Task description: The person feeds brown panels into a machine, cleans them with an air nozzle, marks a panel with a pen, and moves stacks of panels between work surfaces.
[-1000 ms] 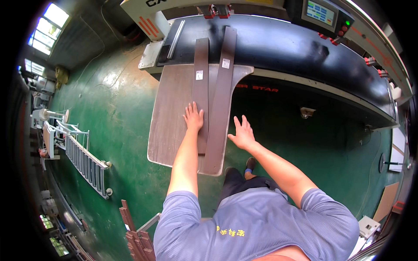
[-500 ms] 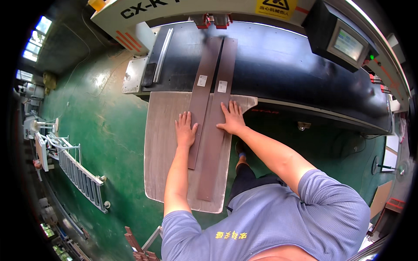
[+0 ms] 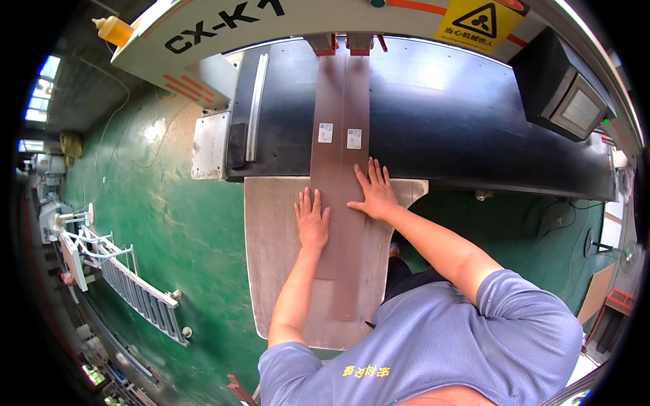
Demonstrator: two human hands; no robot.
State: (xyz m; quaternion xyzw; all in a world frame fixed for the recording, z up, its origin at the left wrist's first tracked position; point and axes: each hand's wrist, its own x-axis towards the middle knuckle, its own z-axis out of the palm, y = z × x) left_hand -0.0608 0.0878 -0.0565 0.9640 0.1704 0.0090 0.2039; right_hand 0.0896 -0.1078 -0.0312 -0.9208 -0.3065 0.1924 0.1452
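Two long brown boards lie side by side, running from the black machine bed onto a grey wooden support board point(image 3: 274, 271). The left board point(image 3: 328, 166) and the right board point(image 3: 350, 264) touch along their length; the right one reaches nearer to me. Each carries a small white label. My left hand point(image 3: 312, 222) rests at the left board's outer edge, fingers stretched out and thumb on the wood. My right hand point(image 3: 376, 194) lies spread over the right board's outer edge. Both hands are open. The boards' far ends meet the red-edged machine heads point(image 3: 342, 44).
A black screen unit point(image 3: 575, 101) hangs at the far right of the machine's white beam point(image 3: 230, 30). On the black bed point(image 3: 447, 115), left of the boards, lies a metal rail point(image 3: 257, 108) beside a phone-like dark slab point(image 3: 236, 145). A roller stand point(image 3: 142, 284) is on the green floor at left.
The gap between the two boards has closed. They now lie straighter under the machine heads, with both my hands still at their outer edges. The whole view has shifted slightly.
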